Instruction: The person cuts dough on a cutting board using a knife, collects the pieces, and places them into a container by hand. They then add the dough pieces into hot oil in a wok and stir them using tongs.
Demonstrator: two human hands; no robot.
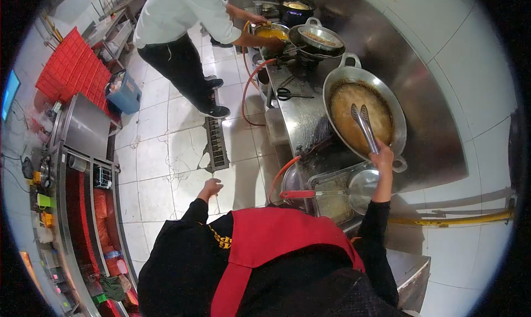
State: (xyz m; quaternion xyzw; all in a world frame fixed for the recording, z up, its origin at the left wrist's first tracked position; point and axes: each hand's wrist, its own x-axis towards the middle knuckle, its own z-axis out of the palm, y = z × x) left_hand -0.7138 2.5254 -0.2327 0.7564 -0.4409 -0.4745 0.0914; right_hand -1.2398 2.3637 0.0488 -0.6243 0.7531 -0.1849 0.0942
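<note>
My right hand (381, 156) grips metal tongs (364, 126) by their closed end. Their two tips reach over a large two-handled wok (399, 104) of brown, foamy oil (344, 104). Nothing can be made out between the tips. Just below my right hand lies a round strainer (363, 191) with a red handle (297, 194), across a rectangular tray (332, 207). Out over the tiled floor, my left hand (210, 188) hangs with loosely bent fingers, apart from any object.
Black scissors (285, 94) lie on the steel counter (301, 112). Beyond are a smaller wok (337, 48) and a co-worker (185, 18) reaching into a bowl of yellow liquid (271, 34). An orange hose (246, 95) loops beside the counter. A floor drain (217, 143) and red crate (72, 68) are leftward.
</note>
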